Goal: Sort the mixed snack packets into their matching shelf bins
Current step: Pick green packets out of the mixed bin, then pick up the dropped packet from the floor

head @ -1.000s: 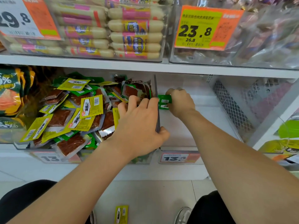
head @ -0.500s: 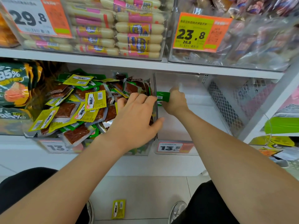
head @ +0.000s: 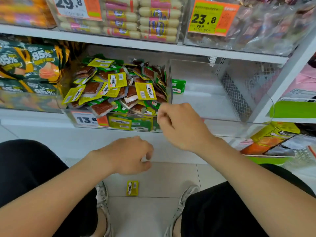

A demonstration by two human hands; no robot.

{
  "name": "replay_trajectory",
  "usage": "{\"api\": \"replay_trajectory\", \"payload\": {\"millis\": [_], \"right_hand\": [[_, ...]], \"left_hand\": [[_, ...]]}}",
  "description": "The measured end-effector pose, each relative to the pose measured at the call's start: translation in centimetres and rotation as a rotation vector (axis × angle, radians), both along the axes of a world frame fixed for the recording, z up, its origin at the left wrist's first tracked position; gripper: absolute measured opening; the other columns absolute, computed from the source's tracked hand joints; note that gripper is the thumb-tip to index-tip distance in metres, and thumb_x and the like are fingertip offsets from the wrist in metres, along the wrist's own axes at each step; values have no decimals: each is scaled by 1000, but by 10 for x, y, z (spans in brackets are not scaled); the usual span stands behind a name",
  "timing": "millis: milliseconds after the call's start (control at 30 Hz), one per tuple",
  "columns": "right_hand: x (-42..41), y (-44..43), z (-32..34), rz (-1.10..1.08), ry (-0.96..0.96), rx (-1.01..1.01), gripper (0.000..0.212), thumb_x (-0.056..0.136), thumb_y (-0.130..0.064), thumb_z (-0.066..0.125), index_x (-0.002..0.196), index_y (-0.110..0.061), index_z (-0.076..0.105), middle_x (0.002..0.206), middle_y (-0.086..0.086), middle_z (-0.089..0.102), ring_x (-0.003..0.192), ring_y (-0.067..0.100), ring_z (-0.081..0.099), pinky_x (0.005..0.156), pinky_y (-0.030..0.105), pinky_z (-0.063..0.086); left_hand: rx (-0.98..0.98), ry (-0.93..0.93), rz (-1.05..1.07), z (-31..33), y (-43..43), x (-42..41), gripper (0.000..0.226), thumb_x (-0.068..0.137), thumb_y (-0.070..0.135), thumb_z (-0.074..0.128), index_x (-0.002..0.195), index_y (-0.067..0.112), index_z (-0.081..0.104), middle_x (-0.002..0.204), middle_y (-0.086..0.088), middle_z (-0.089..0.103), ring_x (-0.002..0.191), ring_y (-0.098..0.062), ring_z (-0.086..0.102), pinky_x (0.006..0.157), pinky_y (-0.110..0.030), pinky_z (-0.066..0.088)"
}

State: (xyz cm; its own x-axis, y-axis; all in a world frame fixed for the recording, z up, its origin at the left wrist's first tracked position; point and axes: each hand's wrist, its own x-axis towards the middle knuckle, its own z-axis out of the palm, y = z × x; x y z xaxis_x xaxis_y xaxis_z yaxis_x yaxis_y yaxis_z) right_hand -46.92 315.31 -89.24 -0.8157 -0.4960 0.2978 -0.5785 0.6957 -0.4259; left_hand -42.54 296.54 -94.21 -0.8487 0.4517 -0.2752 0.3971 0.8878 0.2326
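Left hand (head: 126,154), right hand (head: 179,125) withdrawn | green packet (head: 178,86) dropped | fingers (head: 162,117) curled, seemingly empty

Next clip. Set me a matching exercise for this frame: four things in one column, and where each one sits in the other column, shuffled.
Things
1. green packet
2. lone yellow packet
3. 23.8 price tag
4. 13.8 price tag

Places
A. on the floor tiles, between the shoes
B. on the front of an upper-shelf bin
C. alone in the right clear bin, beside the divider
D. on the front of the bin of mixed packets

Pairs: 1-C, 2-A, 3-B, 4-D
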Motion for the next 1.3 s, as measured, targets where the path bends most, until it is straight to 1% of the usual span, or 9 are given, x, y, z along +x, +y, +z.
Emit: {"api": "replay_trajectory", "payload": {"millis": [133, 233, 333, 433, 567, 800, 1000, 1133, 1300], "right_hand": [[24, -17, -60, 144, -213, 480, 10, 91, -21, 53, 86, -18, 61, 82, 6, 55, 79, 35, 59, 60, 36, 46], [24, -24, -101, 205, -292, 755, 17, 94, -17, 55, 79, -12, 51, 74, 2, 42, 72, 31, 52, 50, 29, 30], [12, -26, -141, 200, -357, 872, 20, 91, -11, 58, 74, -14, 48, 92, 9, 64, 71, 30, 54, 48, 27, 29], [-1, -30, -173, 206, -424, 909, 4, 90, -11, 60, 89, -15, 61, 109, 10, 69, 83, 32, 62, 56, 31, 38], [-15, -41, -215, 206, -521, 897, 19, 93, -13, 58, 109, -11, 69, 116, 10, 66, 100, 34, 69, 68, 34, 46], [-26, -54, -257, 245, -646, 879, 25, 99, -5, 49, 119, -11, 63, 123, 11, 62, 90, 31, 58, 72, 34, 42], [-28, -49, -269, 195, -619, 908, 33, 100, -12, 52, 132, -13, 61, 134, 10, 60, 118, 33, 65, 77, 34, 42], [-26, -41, -272, 167, -646, 935, 33, 98, -12, 54, 130, -14, 62, 131, 9, 62, 115, 33, 66, 76, 33, 43], [-26, -30, -255, 102, -645, 984, 34, 93, -6, 61, 126, -13, 65, 129, 8, 64, 115, 30, 66, 75, 35, 47]], "left_hand": [[-362, -357, -5, -74, -4, -6, 43, 102, 47, 55, 131, 16, 63, 123, -7, 61, 105, -28, 63, 81, -37, 48], [-356, -411, 56, -137, -11, -16, 41, 99, 40, 58, 126, 10, 67, 128, -12, 63, 110, -32, 65, 88, -42, 54], [-254, -382, 154, -194, -17, -18, 29, 96, 29, 61, 118, 13, 71, 124, -9, 66, 114, -31, 64, 95, -44, 56], [-194, -377, 309, -257, -22, -17, 29, 92, 21, 60, 119, 19, 69, 126, -9, 66, 115, -32, 66, 94, -42, 56], [-155, -399, 356, -321, -15, -17, 35, 96, 18, 56, 130, 16, 61, 139, -9, 58, 128, -33, 58, 103, -46, 52], [-195, -326, 428, -380, -13, -18, 48, 91, 3, 59, 135, 17, 50, 133, -8, 54, 127, -36, 51, 98, -47, 44], [-337, -288, 449, -404, -10, 0, 60, 88, 14, 65, 141, 16, 38, 134, -7, 54, 126, -34, 48, 99, -45, 40], [-255, -328, 522, -406, -8, 2, 35, 92, 15, 62, 126, 14, 53, 129, -10, 56, 123, -35, 53, 96, -44, 44], [138, -430, 624, -369, -13, -12, 11, 91, 27, 72, 95, 27, 63, 106, -1, 70, 97, -26, 66, 84, -33, 53]]}}
